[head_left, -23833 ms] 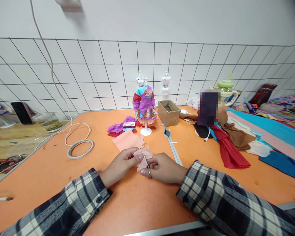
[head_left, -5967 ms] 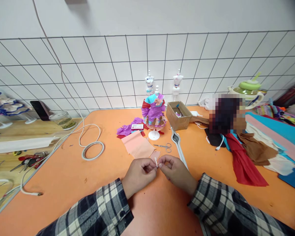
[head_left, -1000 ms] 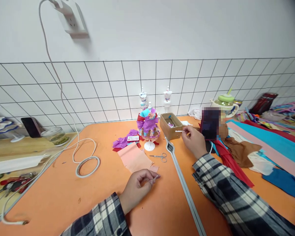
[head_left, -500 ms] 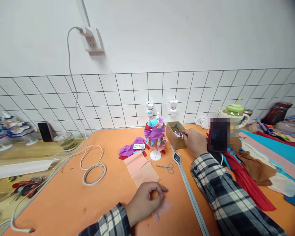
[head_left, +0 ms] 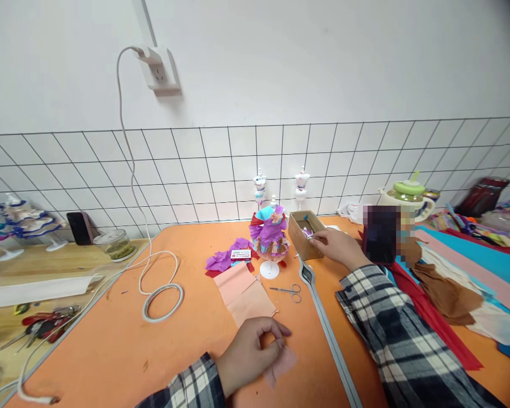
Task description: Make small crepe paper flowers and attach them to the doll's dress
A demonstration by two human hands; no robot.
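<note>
Close by my right hand point(head_left: 338, 247) sits the cardboard box point(head_left: 301, 243), fingertips bunched at its rim, around what, if anything, I can't tell, best kept light, while my left hand point(head_left: 255, 351) curls, pinch hidden, over the pink scrap point(head_left: 285, 363).

Metal scissors point(head_left: 289, 291), glossy; matt cardboard box point(head_left: 302, 243); smooth tabletop point(head_left: 110, 351).
</note>
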